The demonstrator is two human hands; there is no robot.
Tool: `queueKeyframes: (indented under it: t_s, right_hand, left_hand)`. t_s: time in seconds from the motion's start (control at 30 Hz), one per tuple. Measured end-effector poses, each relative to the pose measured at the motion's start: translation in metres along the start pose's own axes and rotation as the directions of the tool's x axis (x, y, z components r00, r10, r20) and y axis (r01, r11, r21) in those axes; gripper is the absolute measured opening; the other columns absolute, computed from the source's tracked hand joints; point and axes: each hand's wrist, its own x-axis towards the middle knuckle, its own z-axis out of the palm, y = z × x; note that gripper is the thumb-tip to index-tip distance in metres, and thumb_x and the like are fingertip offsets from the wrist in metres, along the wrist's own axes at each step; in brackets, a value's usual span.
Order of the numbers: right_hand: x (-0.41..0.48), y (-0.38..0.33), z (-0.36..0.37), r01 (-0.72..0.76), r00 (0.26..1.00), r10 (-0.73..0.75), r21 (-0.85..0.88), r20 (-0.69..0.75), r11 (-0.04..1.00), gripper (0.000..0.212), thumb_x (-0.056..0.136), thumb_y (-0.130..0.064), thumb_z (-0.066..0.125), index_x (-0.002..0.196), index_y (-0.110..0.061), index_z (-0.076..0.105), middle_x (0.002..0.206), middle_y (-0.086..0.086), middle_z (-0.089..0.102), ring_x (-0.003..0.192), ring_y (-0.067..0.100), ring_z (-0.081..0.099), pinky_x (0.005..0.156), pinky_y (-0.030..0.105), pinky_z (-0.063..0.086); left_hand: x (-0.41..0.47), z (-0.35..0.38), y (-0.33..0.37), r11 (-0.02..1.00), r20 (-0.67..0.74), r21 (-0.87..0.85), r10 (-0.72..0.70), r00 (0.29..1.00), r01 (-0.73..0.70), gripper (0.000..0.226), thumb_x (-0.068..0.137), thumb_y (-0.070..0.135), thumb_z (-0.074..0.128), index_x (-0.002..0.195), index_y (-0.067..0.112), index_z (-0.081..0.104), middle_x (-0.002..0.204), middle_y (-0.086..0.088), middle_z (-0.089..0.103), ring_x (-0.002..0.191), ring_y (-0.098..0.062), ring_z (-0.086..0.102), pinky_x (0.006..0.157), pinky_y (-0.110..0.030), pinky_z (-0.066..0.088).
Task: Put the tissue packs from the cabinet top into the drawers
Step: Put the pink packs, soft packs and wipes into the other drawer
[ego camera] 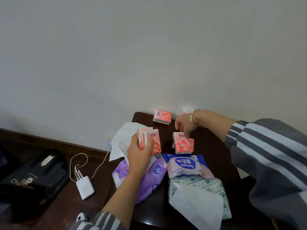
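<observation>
Where dark cabinet top [207, 146] meets white wall [149, 47], tissue packs [162, 116]

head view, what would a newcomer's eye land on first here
The bright pink tissue packs gripped in the left hand at centre stand out most against the dark cabinet top. Just right of them the right hand, a silver bangle on its wrist, reaches down to another pink pack lying on the cabinet. In front lie a purple pack and a blue Deeyeo pack.
</observation>
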Motion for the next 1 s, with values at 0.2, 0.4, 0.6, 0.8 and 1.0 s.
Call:
queueKeyframes:
  t_s: [0.2, 0.4, 0.6, 0.8, 1.0]
  right_hand:
    - [-0.002, 0.015, 0.040, 0.029, 0.878, 0.098, 0.256, -0.468, 0.966, 0.052, 0.080, -0.018, 0.068, 0.128, -0.017, 0.047, 0.130, 0.005, 0.053, 0.115, 0.022, 0.054, 0.093, 0.031, 0.047]
    - [-0.012, -0.009, 0.087, -0.134, 0.773, 0.335, 0.377, -0.539, 0.916, 0.075, 0.069, -0.062, 0.066, 0.121, -0.013, 0.042, 0.116, 0.009, 0.056, 0.102, 0.028, 0.059, 0.073, 0.034, 0.046]
    - [-0.016, 0.008, 0.076, 0.037, 0.833, 0.234, 0.473, -0.502, 0.880, 0.062, 0.072, -0.039, 0.070, 0.125, -0.021, 0.043, 0.118, 0.005, 0.059, 0.101, 0.025, 0.060, 0.080, 0.031, 0.047]
    - [-0.006, 0.036, 0.064, 0.067, 0.949, 0.019, 0.261, -0.314, 0.963, 0.074, 0.068, -0.035, 0.077, 0.132, -0.020, 0.042, 0.126, 0.001, 0.055, 0.107, 0.019, 0.055, 0.092, 0.034, 0.048]
    - [0.010, 0.042, 0.061, -0.017, 0.985, 0.074, 0.329, -0.159, 0.944, 0.089, 0.059, -0.049, 0.081, 0.129, -0.018, 0.035, 0.120, 0.002, 0.053, 0.102, 0.020, 0.053, 0.087, 0.035, 0.047]
  left_hand:
    - [0.001, 0.000, -0.003, 1.000, -0.016, -0.015, 0.027, 1.000, -0.027, 0.024, 0.086, 0.043, 0.062, 0.107, 0.043, 0.050, 0.094, 0.024, 0.062, 0.086, 0.009, 0.062, 0.065, -0.010, 0.050]
    - [0.001, 0.000, -0.003, 1.000, -0.009, -0.011, 0.023, 1.000, -0.024, 0.021, 0.087, 0.043, 0.062, 0.104, 0.044, 0.049, 0.092, 0.023, 0.061, 0.083, 0.012, 0.061, 0.061, -0.008, 0.048]
    - [0.000, 0.000, -0.002, 1.000, 0.000, 0.018, 0.020, 1.000, -0.020, 0.027, 0.086, 0.047, 0.059, 0.110, 0.043, 0.047, 0.096, 0.023, 0.060, 0.090, 0.000, 0.062, 0.067, -0.014, 0.046]
    - [0.001, 0.003, -0.003, 0.999, -0.020, 0.042, 0.006, 1.000, -0.005, 0.025, 0.088, 0.043, 0.060, 0.110, 0.037, 0.048, 0.094, 0.022, 0.058, 0.086, -0.001, 0.061, 0.066, -0.013, 0.044]
    - [0.003, 0.004, -0.003, 0.998, -0.019, 0.057, 0.010, 1.000, -0.009, 0.027, 0.088, 0.045, 0.059, 0.111, 0.034, 0.050, 0.095, 0.019, 0.059, 0.088, -0.002, 0.060, 0.075, -0.022, 0.049]
